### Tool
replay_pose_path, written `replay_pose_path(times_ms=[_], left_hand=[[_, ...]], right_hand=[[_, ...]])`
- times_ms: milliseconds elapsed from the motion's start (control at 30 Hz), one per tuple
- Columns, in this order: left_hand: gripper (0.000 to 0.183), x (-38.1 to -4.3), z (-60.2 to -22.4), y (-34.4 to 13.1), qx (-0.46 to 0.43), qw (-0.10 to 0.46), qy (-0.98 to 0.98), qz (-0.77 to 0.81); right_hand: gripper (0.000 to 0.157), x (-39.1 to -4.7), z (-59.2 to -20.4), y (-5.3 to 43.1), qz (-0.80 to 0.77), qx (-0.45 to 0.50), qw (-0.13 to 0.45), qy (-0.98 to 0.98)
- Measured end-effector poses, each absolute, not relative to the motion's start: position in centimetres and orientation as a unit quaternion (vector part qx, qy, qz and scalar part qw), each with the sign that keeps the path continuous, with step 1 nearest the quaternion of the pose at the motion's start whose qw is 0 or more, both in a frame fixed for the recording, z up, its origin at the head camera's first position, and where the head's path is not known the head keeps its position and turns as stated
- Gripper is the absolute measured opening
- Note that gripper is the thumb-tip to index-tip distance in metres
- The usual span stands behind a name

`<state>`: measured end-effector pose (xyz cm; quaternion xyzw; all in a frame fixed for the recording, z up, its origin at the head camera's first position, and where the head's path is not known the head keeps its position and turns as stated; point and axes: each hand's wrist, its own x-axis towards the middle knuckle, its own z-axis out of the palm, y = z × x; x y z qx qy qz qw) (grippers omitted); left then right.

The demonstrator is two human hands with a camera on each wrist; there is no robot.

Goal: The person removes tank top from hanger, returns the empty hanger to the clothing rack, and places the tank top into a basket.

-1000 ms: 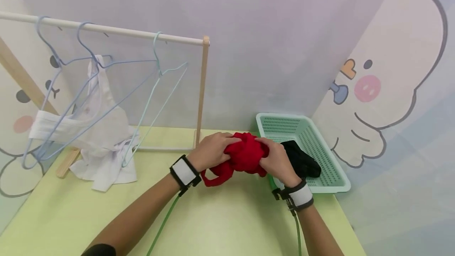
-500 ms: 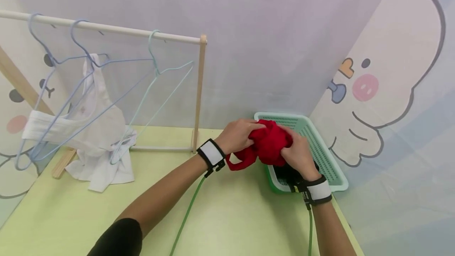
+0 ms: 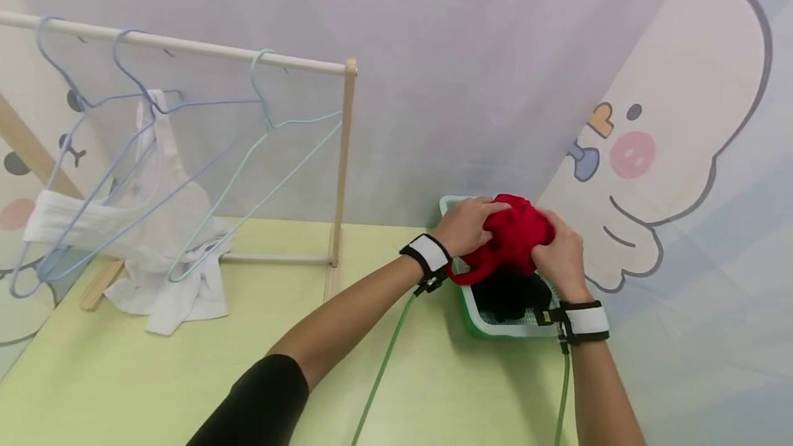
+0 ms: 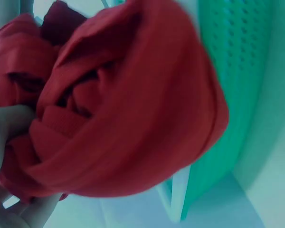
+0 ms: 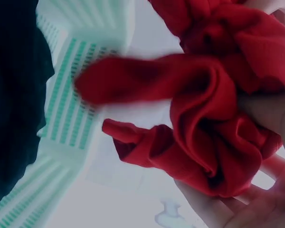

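Note:
A crumpled red cloth garment [image 3: 517,234] is held up over the green plastic basket [image 3: 473,322]. My left hand [image 3: 467,224] grips its left side, and my right hand [image 3: 560,253] grips its right side. A loose loop of the red garment [image 4: 156,104] hangs down in the left wrist view. Within the basket, below the red bundle, lies a black cloth [image 3: 511,294]. That black cloth [image 5: 14,95] also fills the left edge of the right wrist view. The garment's exact kind is hidden by its folds.
On the left a rack with a white rail [image 3: 186,47] carries several wire hangers. A white garment [image 3: 161,212] hangs there and trails onto the yellow-green table [image 3: 266,336]. A bare mint hanger [image 3: 266,129] is nearest the rack's wooden post [image 3: 343,164]. Green cables run from both wrists.
Both hands have carried the red garment to the right, from beside the basket to above it. The black cloth in the basket is now mostly beneath the bundle.

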<state>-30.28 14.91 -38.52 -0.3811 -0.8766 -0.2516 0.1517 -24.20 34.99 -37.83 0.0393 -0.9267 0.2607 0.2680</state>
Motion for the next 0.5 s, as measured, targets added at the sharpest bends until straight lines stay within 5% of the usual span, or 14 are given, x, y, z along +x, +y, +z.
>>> replay_pose_path(times_ms=[233, 500], left_hand=[[0.054, -31.6, -40.4, 18.1, -0.349, 0.188, -0.87, -0.292], [0.054, -32.3, -42.3, 20.7, -0.353, 0.152, -0.873, -0.3]], right_hand=[[0.058, -25.3, -38.2, 36.0, 0.257, -0.003, 0.282, -0.924], [0.059, -25.8, -39.1, 38.4, 0.211, -0.003, 0.214, -0.954]])
